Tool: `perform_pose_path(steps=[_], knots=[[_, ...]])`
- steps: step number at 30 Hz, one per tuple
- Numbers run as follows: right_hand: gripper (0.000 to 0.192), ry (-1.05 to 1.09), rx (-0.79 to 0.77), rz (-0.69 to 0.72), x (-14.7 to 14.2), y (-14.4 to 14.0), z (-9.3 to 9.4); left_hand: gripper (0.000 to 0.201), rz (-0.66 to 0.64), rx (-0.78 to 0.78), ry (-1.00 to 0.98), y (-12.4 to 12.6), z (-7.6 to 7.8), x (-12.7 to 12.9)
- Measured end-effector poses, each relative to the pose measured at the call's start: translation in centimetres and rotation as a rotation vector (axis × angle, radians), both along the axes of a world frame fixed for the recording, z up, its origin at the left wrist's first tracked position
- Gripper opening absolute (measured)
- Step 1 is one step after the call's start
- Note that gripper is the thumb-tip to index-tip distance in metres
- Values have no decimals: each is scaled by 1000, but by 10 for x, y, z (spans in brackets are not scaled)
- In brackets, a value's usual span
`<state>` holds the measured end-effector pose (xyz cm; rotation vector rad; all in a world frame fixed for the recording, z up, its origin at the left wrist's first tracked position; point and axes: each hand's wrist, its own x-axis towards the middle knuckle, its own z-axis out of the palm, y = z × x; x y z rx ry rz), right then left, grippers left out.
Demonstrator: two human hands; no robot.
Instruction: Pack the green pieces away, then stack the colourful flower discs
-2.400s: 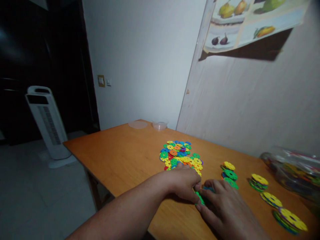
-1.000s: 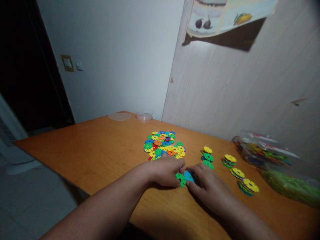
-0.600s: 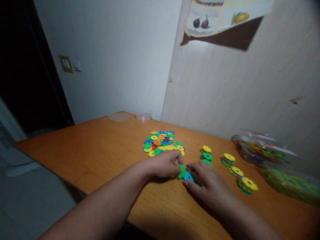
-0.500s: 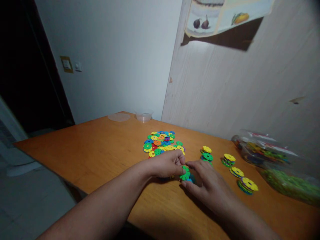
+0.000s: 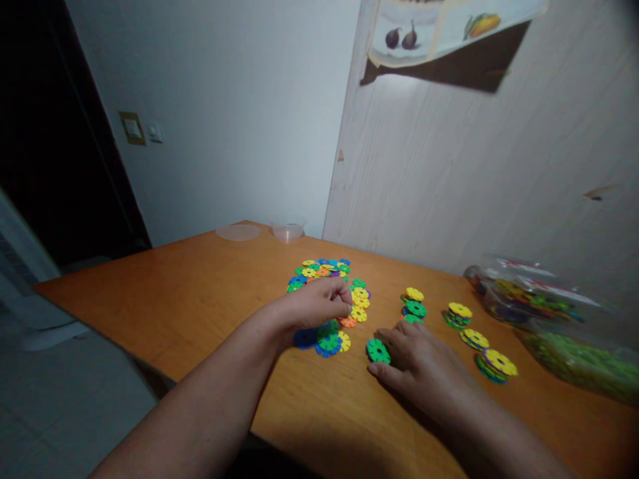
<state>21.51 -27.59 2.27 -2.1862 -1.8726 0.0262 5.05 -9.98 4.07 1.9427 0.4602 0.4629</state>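
Note:
My left hand (image 5: 323,303) is over a loose pile of flower-shaped plastic discs (image 5: 360,301) in yellow, green, blue and orange. Its fingers are curled in a pinch, and whatever lies between the fingertips is hidden. Beneath the wrist, blue, green and yellow discs (image 5: 328,342) lie on the table. To the right, my right hand (image 5: 417,356) has its thumb and fingers around the edges of a green disc (image 5: 378,350), which sits tilted between them. Whether more discs are under that one I cannot tell.
Beyond my right hand stand small disc stacks, one with a green disc (image 5: 415,309) and others topped yellow (image 5: 459,311). Clear bags of coloured pieces (image 5: 579,359) lie at the right. A clear bowl (image 5: 288,230) and a round lid (image 5: 238,233) rest at the table's far corner.
My left hand has moved away from the green disc at my right hand, leftward and back over the pile. My right hand stays almost in place around the green disc.

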Motion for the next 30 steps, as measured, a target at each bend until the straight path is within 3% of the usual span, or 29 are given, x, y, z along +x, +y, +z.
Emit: perform_pose_path(steps=[5,9,14,18,22,30], knots=[[40,28,23,-9,0,0,-4,26,-128,302,329,3,7,-18],[39,50,-7,26,-2,1,-5,36,-143,606,516,1,12,-21],[31,74,-30,9,1,4,-8,29,-171,728,612,-2,14,-16],[35,97,-33,-18,5,6,-11,19,-134,670,521,-3,10,-16],[36,103,-11,-12,5,7,-13,12,-86,496,381,-3,1,-17],[50,111,214,78,-8,4,-8,14,-22,120,73,-8,-5,3]])
